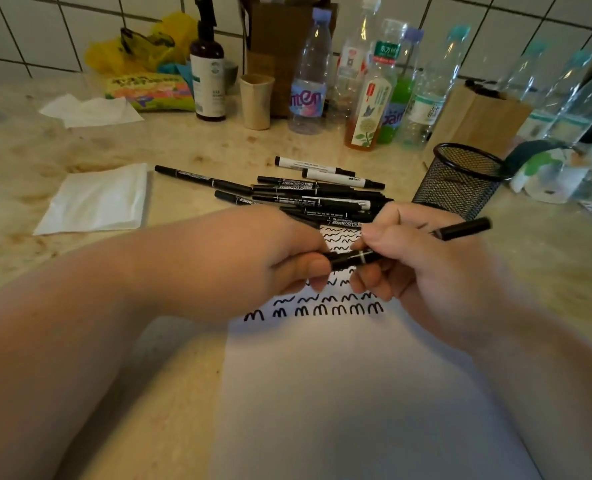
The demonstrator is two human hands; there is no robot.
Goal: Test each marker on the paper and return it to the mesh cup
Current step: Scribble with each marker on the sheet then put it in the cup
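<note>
A white sheet of paper (339,393) lies in front of me, its upper part covered with rows of black squiggles. Above it, my right hand (422,258) grips a black marker (464,229) by its barrel, the far end pointing right. My left hand (277,258) pinches the marker's left end, where a cap sits; the tip is hidden by my fingers. A pile of several black markers (308,197) lies on the counter just beyond my hands. The black mesh cup (461,178) stands upright to the right of the pile, and what it holds cannot be seen.
Several plastic bottles (310,74) crowd the back of the counter, with a brown pump bottle (207,71), a beige cup (256,100) and a brown paper bag (474,116). Folded white tissues (97,199) lie left of the marker pile. Snack packets (149,91) lie at the back left.
</note>
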